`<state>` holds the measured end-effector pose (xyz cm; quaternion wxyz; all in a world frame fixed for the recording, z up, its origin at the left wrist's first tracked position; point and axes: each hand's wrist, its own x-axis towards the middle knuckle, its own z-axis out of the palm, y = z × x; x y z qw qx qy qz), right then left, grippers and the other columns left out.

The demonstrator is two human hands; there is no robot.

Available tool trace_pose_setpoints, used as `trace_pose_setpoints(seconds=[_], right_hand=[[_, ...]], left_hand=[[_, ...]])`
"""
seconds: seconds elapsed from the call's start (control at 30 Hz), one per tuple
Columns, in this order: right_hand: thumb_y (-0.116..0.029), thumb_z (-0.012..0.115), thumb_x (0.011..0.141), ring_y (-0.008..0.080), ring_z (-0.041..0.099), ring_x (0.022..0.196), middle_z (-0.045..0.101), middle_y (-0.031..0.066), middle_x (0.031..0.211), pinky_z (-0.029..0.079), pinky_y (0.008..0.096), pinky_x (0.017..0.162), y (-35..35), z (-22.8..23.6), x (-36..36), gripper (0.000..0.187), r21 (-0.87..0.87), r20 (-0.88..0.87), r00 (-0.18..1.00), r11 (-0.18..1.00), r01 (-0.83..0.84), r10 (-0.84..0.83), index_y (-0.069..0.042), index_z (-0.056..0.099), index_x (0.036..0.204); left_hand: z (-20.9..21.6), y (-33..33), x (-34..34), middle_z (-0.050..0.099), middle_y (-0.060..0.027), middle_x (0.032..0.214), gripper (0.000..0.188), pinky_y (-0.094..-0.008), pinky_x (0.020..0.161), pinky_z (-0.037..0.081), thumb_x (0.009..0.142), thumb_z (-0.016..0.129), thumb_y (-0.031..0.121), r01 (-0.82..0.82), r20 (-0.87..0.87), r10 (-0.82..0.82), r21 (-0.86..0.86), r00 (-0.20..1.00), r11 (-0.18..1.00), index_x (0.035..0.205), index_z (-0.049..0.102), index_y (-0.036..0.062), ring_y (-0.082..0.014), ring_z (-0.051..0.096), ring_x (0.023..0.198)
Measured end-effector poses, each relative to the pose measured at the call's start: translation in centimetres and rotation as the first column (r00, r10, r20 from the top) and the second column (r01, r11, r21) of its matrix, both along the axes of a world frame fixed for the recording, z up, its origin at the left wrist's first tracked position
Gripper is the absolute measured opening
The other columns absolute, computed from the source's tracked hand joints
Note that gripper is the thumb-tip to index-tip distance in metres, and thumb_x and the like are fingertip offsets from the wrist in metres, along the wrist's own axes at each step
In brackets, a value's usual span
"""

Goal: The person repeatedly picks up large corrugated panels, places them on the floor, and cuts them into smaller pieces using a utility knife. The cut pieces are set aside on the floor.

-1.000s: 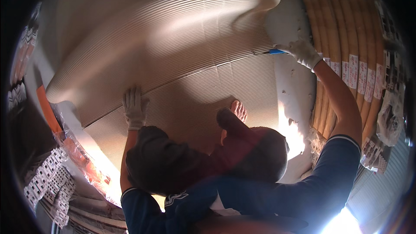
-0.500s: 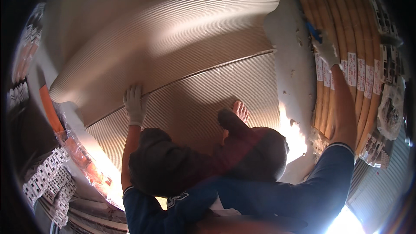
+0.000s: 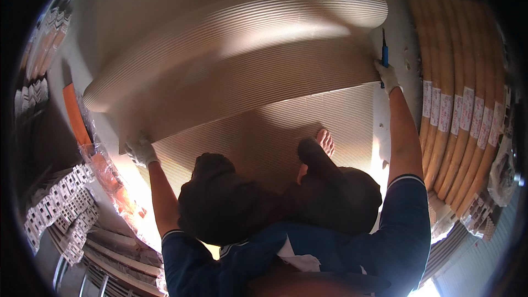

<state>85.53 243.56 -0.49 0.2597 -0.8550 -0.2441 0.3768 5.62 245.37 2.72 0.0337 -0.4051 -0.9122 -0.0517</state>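
Observation:
A large sheet of brown corrugated cardboard point(image 3: 286, 71) rises into a curled roll at its far side. Its straight near edge, lifted a little, overlaps a second piece of corrugated cardboard point(image 3: 258, 140) under my legs. At the left end of that edge, my gloved left hand point(image 3: 141, 151) is closed on the sheet's corner, fingers partly hidden. My gloved right hand point(image 3: 389, 77) is at the edge's right end, closed round a slim blue-handled tool point(image 3: 385, 56) with a thin dark tip pointing away from me. It also touches the sheet's right corner.
Long brown wrapped bundles point(image 3: 451, 110) with white labels lie on the right. White perforated profiles point(image 3: 60, 203) are stacked at the left, near an orange strip point(image 3: 76, 113) and clear plastic wrap point(image 3: 107, 179). My bare foot point(image 3: 325, 142) is on the near cardboard.
My right hand has come in from the brown bundles to the sheet's right corner with the blue-handled tool. My left hand has slid left to the other corner. The far sheet's edge now overlaps the near piece.

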Motion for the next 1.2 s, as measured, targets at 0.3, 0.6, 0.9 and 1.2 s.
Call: trace_pose_setpoints(seconds=[0.3, 0.6, 0.9, 1.2], right_hand=[[-0.045, 0.067, 0.08, 0.0165, 0.052, 0.077, 0.06, 0.0047, 0.086, 0.041, 0.0295, 0.076, 2.3, 1.7, 0.2, 0.051, -0.057, -0.006, 0.999, 0.998, -0.036, 0.036, 0.0, 0.065, 0.106], [-0.05, 0.068, 0.08, 0.0123, 0.05, 0.059, 0.059, 0.0018, 0.073, 0.039, 0.0255, 0.054, 3.7, 0.5, 1.2, 0.051, 0.085, -0.154, 0.987, 0.995, 0.061, -0.047, 0.0, 0.068, 0.092], [-0.049, 0.066, 0.083, 0.0091, 0.052, 0.052, 0.06, 0.0011, 0.066, 0.041, 0.0225, 0.049, 3.9, 5.9, 0.7, 0.045, 0.038, -0.056, 0.998, 0.999, -0.011, 0.013, -0.004, 0.068, 0.089], [-0.047, 0.071, 0.079, 0.0098, 0.054, 0.053, 0.058, 0.0013, 0.065, 0.042, 0.0238, 0.048, -1.0, 4.7, -0.1, 0.045, 0.062, -0.168, 0.986, 0.998, 0.024, -0.014, -0.003, 0.066, 0.08]], left_hand=[[-1.6, 1.4, -2.1, 0.054, -0.0183, 0.118, 0.043, -0.042, 0.085, 0.052, 0.089, 0.062, 0.033, -0.905, 0.933, -0.341, 0.043, -0.115, 0.423, 0.12, 0.052, 0.004, -0.0274, 0.056, 0.104], [1.1, 5.5, 11.1, 0.061, -0.0107, 0.111, 0.054, -0.041, 0.089, 0.048, 0.079, 0.072, 0.036, 0.261, 0.979, -0.167, 0.192, -0.114, 0.946, 0.119, 0.056, 0.0039, -0.0258, 0.057, 0.105], [2.9, 6.0, 13.3, 0.067, -0.0065, 0.098, 0.048, -0.0432, 0.088, 0.041, 0.066, 0.077, 0.037, 0.898, 0.236, -0.876, -0.244, 0.422, 0.366, 0.107, 0.066, 0.0157, -0.0273, 0.059, 0.099], [3.7, 1.9, 11.1, 0.064, -0.0038, 0.091, 0.037, -0.0452, 0.086, 0.04, 0.064, 0.078, 0.031, 0.901, 0.277, -0.857, -0.122, 0.435, 0.417, 0.093, 0.064, 0.0139, -0.0269, 0.058, 0.096]])
